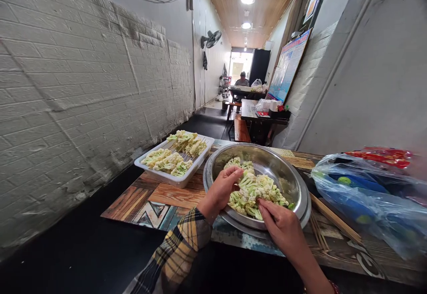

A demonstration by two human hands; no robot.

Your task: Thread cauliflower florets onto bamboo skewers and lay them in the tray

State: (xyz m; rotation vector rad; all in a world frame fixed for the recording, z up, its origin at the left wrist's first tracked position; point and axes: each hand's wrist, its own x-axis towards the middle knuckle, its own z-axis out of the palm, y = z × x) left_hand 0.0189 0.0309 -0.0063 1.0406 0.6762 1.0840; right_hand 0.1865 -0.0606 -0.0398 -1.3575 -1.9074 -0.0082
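Note:
Both hands are over a large steel bowl (293, 169) of pale green-white cauliflower florets (245, 207). My left hand (222, 191), coming from a plaid sleeve, is closed with thumb and fingers on a cauliflower piece (248, 185) above the pile. My right hand (280, 223) is closed at the near right side of the same cauliflower, its fingertips partly hidden against the florets. Whether a thin stick is in the right fingers cannot be made out. To the left stands a white plastic tray (142, 166) with skewered cauliflower (170, 163) lying in two rows.
Bare wooden skewers (318, 231) lie right of the bowl on the patterned table (180, 195). Beside them is a clear plastic bag (363, 205) with blue and green contents and a red packet (383, 157). Farther back are a dark table (248, 109), a bench (240, 128) and a seated person (242, 80).

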